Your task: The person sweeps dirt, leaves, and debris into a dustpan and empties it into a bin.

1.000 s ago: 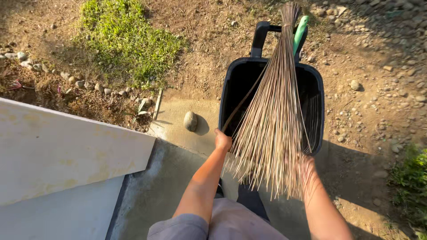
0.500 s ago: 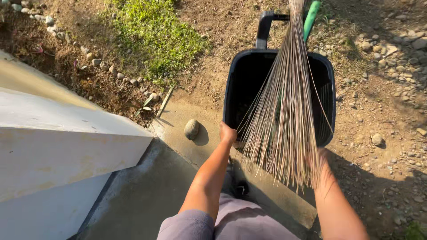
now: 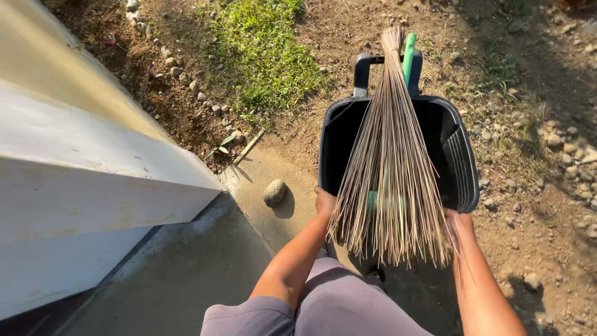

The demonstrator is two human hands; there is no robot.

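View has swung left; both hands (image 3: 324, 202) grip the black dustpan (image 3: 451, 155) under the broom (image 3: 392, 168)

The scene is lit by strong, low, warm sunlight from the left, and a short shadow is thrown rightward by the stone (image 3: 274, 192). Glare is seen on the white wall (image 3: 93, 186) at left, while the upper right is dimmed by shade. Focus is kept sharp throughout, with slight wide-angle stretching at the edges.
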